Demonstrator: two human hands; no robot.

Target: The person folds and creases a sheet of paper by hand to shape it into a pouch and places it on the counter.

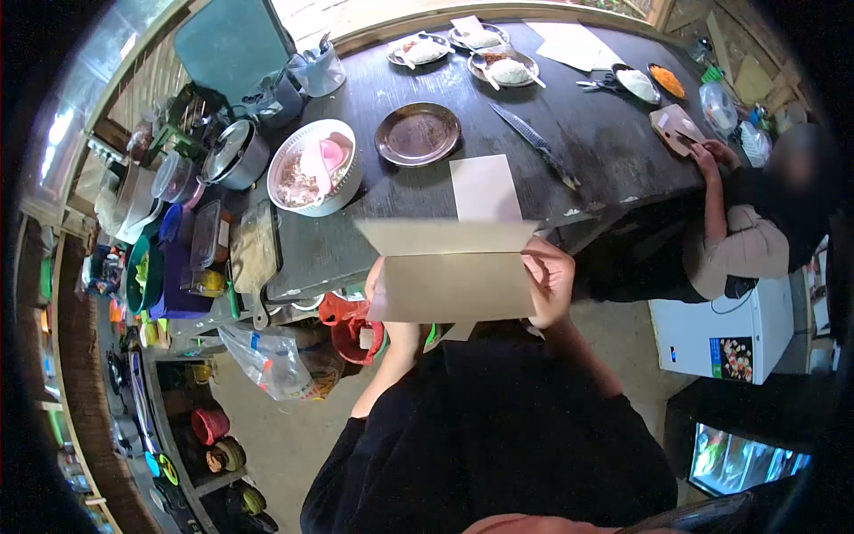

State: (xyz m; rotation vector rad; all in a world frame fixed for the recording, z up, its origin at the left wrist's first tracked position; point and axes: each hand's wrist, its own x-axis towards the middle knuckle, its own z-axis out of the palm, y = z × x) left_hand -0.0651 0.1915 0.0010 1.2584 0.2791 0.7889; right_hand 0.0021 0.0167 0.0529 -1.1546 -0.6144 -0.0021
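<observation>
A light brown sheet of paper, creased across with its far part folded up, spans the space in front of me, just short of the table's front edge. My right hand pinches its right side between thumb and fingers. At the left side, my left hand grips the sheet, its fingers mostly hidden behind the paper. Beyond it, a similar flat sheet lies on the table. Past that are an empty round metal tray and a large knife. A white basin with food and a pink scoop stands to the left.
Plates of rice stand at the back of the dark table. Bowls of white and orange food sit at right. A co-worker handles a brown packet. Pots, a cutting board and containers crowd the left.
</observation>
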